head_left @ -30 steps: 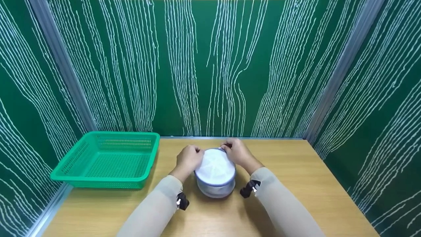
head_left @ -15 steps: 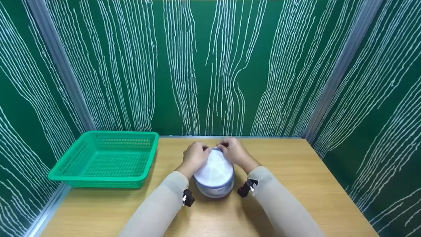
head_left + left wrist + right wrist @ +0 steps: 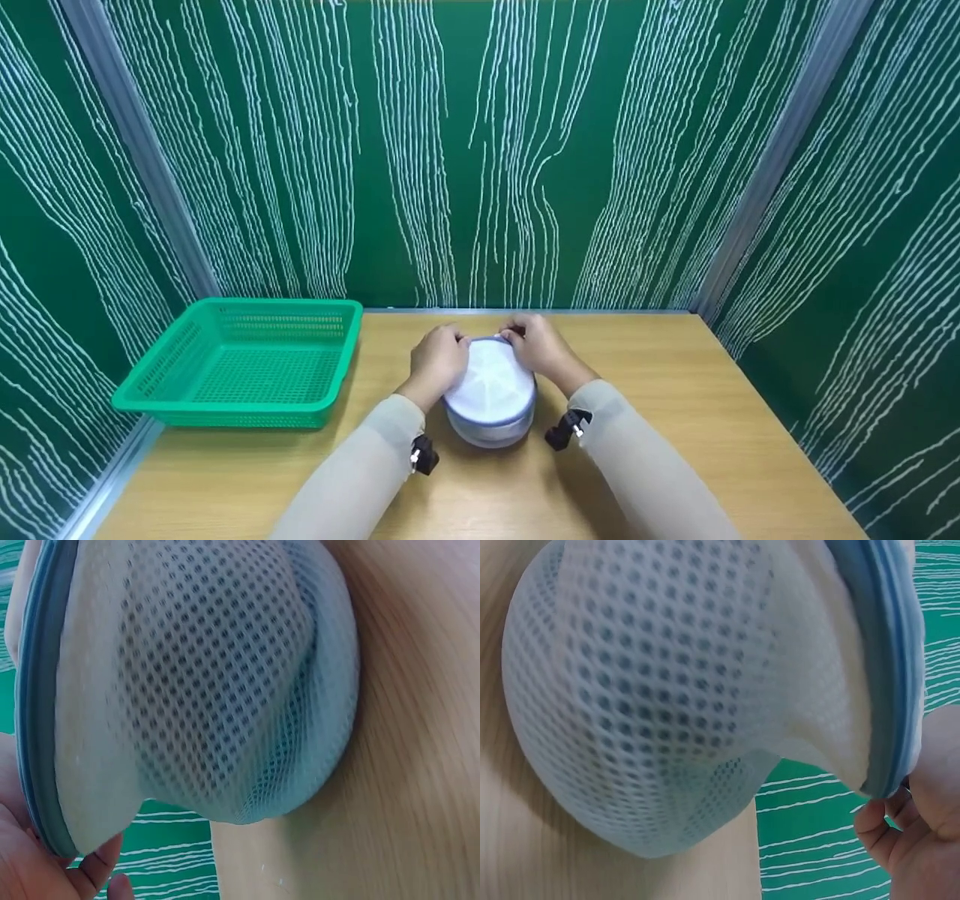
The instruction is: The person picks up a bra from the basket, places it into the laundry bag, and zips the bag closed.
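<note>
A round white mesh laundry bag [image 3: 491,386] stands on the wooden table between both hands. Its pale top faces up, edged by a blue zipper [image 3: 896,667]. My left hand [image 3: 439,360] pinches the rim at the back left. On the other side, my right hand [image 3: 544,349] pinches the zipper edge at the back right. The wrist views show the bag's honeycomb mesh side [image 3: 217,652] bulging out and partly folded below the zipper band. Fingertips of both hands are partly hidden behind the rim.
A green perforated plastic basket [image 3: 262,375] sits at the left of the table [image 3: 660,420]. Green panels with white streaks [image 3: 480,165] enclose the back and both sides, joined by grey metal posts [image 3: 780,157]. Each sleeve carries a black wrist mount [image 3: 424,454].
My left hand slid right along the rim toward the right hand, then eased back left. The bag's top narrowed at the back and has widened again. The right hand stays almost in place.
</note>
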Available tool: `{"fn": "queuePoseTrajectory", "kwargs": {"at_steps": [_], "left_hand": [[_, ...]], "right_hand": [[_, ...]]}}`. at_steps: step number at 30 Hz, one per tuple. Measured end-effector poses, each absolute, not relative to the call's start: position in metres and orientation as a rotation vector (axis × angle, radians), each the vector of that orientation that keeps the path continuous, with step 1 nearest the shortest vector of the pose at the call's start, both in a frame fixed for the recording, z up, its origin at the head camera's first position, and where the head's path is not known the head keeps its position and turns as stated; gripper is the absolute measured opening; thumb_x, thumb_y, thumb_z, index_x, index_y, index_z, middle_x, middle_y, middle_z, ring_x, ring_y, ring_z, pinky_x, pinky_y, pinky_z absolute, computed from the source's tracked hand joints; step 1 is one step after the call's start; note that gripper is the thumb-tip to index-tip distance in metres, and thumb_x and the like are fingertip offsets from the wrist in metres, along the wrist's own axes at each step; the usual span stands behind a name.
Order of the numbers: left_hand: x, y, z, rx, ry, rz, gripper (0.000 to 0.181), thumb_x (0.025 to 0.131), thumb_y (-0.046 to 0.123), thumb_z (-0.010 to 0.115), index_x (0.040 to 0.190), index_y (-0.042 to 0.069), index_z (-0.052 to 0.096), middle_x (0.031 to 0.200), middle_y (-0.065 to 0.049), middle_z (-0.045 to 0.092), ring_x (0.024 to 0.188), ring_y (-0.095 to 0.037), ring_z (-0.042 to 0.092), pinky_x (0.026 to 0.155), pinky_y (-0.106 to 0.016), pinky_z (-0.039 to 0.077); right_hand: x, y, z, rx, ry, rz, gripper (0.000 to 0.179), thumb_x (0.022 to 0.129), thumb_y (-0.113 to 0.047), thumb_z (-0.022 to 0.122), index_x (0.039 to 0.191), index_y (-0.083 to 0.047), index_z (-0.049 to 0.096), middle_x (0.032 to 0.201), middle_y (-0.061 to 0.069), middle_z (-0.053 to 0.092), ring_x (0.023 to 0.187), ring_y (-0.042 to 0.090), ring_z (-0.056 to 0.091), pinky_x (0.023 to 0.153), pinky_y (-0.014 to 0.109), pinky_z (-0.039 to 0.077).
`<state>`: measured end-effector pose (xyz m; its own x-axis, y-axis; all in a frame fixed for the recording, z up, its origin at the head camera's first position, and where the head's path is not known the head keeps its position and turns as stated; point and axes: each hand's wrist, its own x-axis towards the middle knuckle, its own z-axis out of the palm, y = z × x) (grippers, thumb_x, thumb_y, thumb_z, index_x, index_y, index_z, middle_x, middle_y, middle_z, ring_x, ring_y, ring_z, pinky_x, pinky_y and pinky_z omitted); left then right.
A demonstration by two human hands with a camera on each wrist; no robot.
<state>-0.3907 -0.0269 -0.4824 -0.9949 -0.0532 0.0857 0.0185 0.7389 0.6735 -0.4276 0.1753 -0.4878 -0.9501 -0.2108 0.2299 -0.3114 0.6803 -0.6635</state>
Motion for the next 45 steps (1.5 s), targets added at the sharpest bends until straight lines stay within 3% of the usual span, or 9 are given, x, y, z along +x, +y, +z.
{"fn": "queuePoseTrajectory", "kwargs": {"at_steps": [6, 13, 22, 28, 38, 45], "left_hand": [[-0.385, -0.034, -0.485, 0.108, -2.836, -1.108, 0.026, 0.118, 0.027, 0.059, 0.123, 0.013, 0.08, 0.121, -0.007, 0.08, 0.114, -0.026, 0.075, 0.106, -0.05, 0.063], [-0.381, -0.036, -0.49, 0.191, -2.831, -1.13, 0.027, 0.118, 0.029, 0.06, 0.127, 0.013, 0.08, 0.121, -0.007, 0.08, 0.107, -0.024, 0.073, 0.101, -0.046, 0.065], [-0.385, -0.035, -0.492, 0.17, -2.798, -1.279, 0.033, 0.118, 0.032, 0.061, 0.136, 0.01, 0.078, 0.133, -0.011, 0.079, 0.121, -0.027, 0.074, 0.113, -0.049, 0.063], [-0.387, -0.029, -0.49, 0.043, -2.789, -1.305, 0.037, 0.118, 0.036, 0.062, 0.138, 0.009, 0.078, 0.139, -0.012, 0.078, 0.133, -0.031, 0.072, 0.119, -0.05, 0.059], [-0.389, -0.027, -0.487, -0.067, -2.772, -1.271, 0.027, 0.117, 0.03, 0.065, 0.122, 0.011, 0.083, 0.123, -0.008, 0.082, 0.116, -0.027, 0.074, 0.109, -0.05, 0.061], [-0.389, -0.03, -0.493, 0.008, -2.776, -1.311, 0.027, 0.119, 0.028, 0.061, 0.126, 0.011, 0.08, 0.125, -0.008, 0.08, 0.114, -0.025, 0.073, 0.109, -0.049, 0.063]], "right_hand": [[-0.428, 0.181, -0.489, 0.482, -2.722, 1.085, 0.012, 0.112, -0.007, 0.071, 0.108, -0.008, 0.082, 0.108, 0.009, 0.083, 0.102, 0.022, 0.077, 0.094, 0.042, 0.069], [-0.429, 0.186, -0.489, 0.462, -2.711, 1.133, 0.01, 0.111, -0.004, 0.071, 0.107, -0.005, 0.08, 0.108, 0.012, 0.082, 0.101, 0.025, 0.076, 0.091, 0.041, 0.069], [-0.429, 0.187, -0.488, 0.408, -2.756, 1.127, 0.013, 0.113, -0.008, 0.069, 0.11, -0.009, 0.082, 0.108, 0.01, 0.081, 0.1, 0.023, 0.076, 0.091, 0.04, 0.069], [-0.429, 0.185, -0.489, 0.432, -2.742, 1.127, 0.012, 0.111, -0.008, 0.071, 0.111, -0.008, 0.083, 0.111, 0.012, 0.083, 0.107, 0.027, 0.079, 0.098, 0.045, 0.069], [-0.429, 0.183, -0.493, 0.537, -2.681, 1.126, 0.013, 0.11, -0.006, 0.072, 0.108, -0.005, 0.084, 0.108, 0.013, 0.085, 0.108, 0.03, 0.081, 0.101, 0.049, 0.068], [-0.428, 0.185, -0.493, 0.467, -2.749, 1.174, 0.013, 0.112, -0.006, 0.069, 0.108, -0.009, 0.081, 0.109, 0.009, 0.082, 0.107, 0.024, 0.077, 0.101, 0.045, 0.068]]}}
